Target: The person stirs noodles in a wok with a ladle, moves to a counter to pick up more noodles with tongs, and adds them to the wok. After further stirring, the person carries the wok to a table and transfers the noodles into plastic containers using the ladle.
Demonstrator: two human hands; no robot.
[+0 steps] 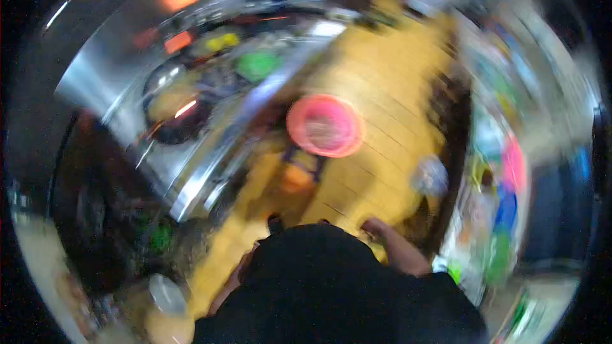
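Motion blur smears the whole head view. My right hand (376, 226) hangs at my right side over the yellow tiled floor, its fingers too blurred to read. Close against my dark clothing, my left hand (250, 256) is mostly hidden by my body. Neither hand visibly touches anything around it. Ahead of me stands a pink basin (354, 129) with something pale inside, raised on what looks like a dark stand. Below it is an orange blurred shape (297, 178).
On the left, a metal cooking counter (191, 181) carries a large wok (167, 129) and a green round item (258, 65). A shelf or table along the right holds several colourful items, including a pink one (514, 164). A pale bundle (429, 175) sits beside its edge. Yellow floor (382, 70) runs between.
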